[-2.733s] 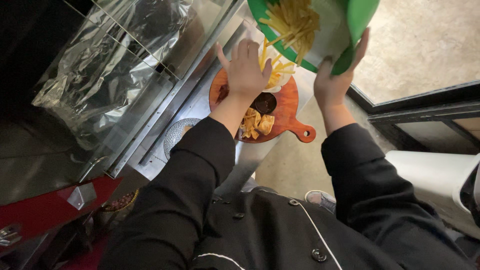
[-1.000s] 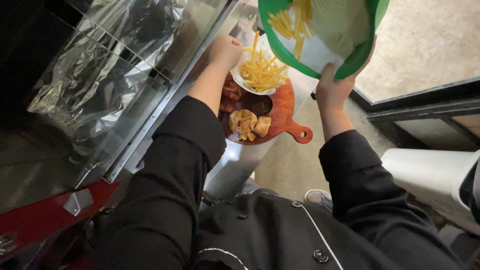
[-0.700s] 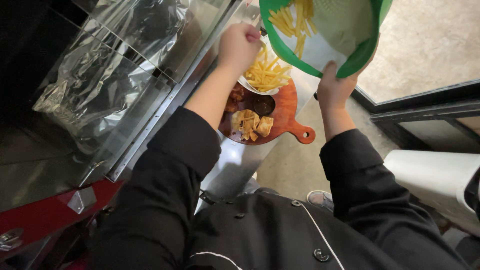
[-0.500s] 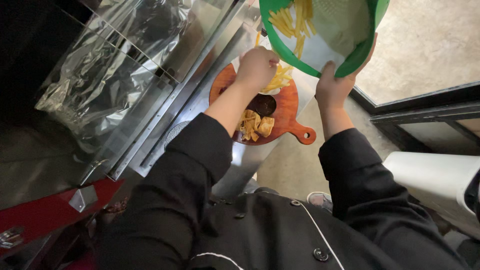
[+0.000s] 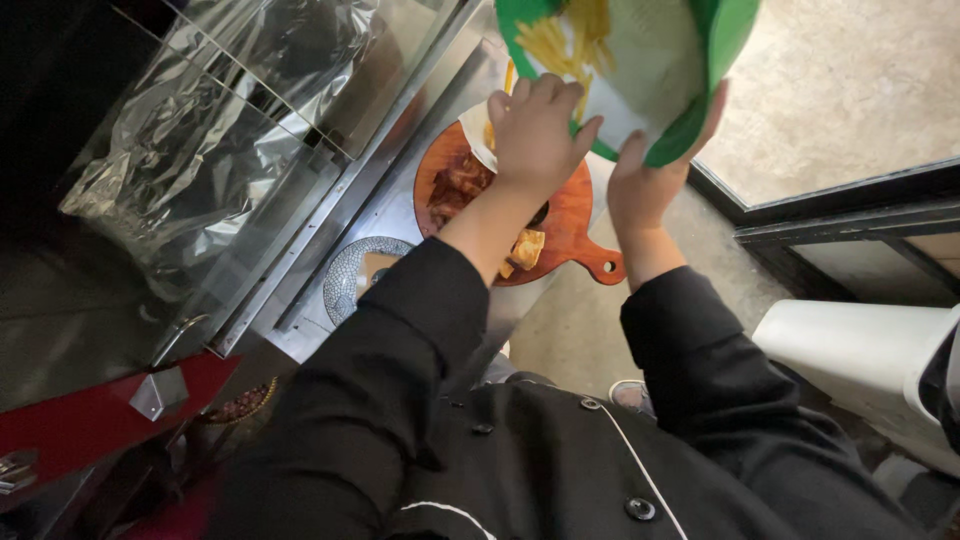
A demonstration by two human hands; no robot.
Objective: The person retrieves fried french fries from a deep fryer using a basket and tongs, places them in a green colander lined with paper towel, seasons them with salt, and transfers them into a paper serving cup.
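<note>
My right hand (image 5: 648, 182) grips the rim of a green bowl (image 5: 722, 48) lined with white paper and tips it. Yellow fries (image 5: 565, 40) lie inside it. My left hand (image 5: 535, 130) is raised at the bowl's lower edge, fingers curled by the fries; whether it holds any is hidden. Below sits a round orange wooden board (image 5: 575, 225) with a handle. It carries a small white bowl (image 5: 481, 135), reddish meat (image 5: 458, 185) and fried pieces (image 5: 525, 248), partly covered by my arm.
The board rests on a steel counter (image 5: 400, 215) next to a patterned glass plate (image 5: 350, 275). Crumpled clear plastic (image 5: 220, 130) covers a glass case on the left. A red surface (image 5: 90, 425) lies lower left, a white bin (image 5: 860, 365) at right, concrete floor (image 5: 850, 90) beyond.
My left hand has gone from the small white bowl on the board up to the green bowl's edge. The green bowl has stayed tilted in my right hand.
</note>
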